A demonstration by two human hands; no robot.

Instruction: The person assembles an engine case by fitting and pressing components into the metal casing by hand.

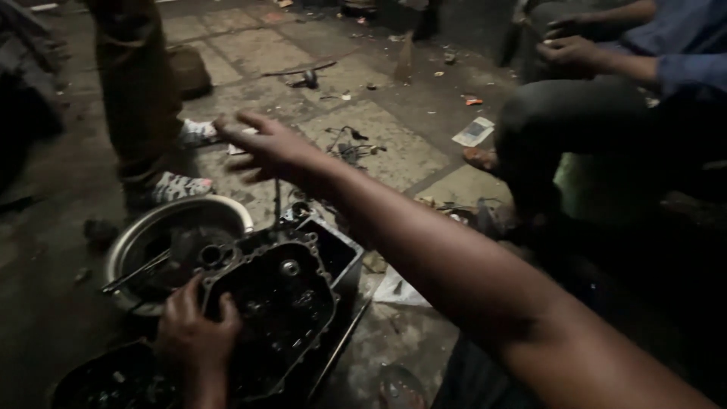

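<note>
A dark, oily engine case (284,303) with a bolt-holed rim lies open on the stone floor in front of me. My left hand (195,327) rests on its near left edge, fingers curled over the rim. My right hand (266,145) is stretched out to the left above the floor, fingers spread and holding nothing. It hovers beyond the case, near a standing person's patterned shoes (182,185). A thin rod stands up from the case just under my right forearm.
A round metal basin (227,210) with tools in it sits left of the case. A second dark pan (106,379) is at bottom left. A person in a blue shirt (685,53) sits at right. Wires (348,145) and paper scraps (474,131) litter the paving.
</note>
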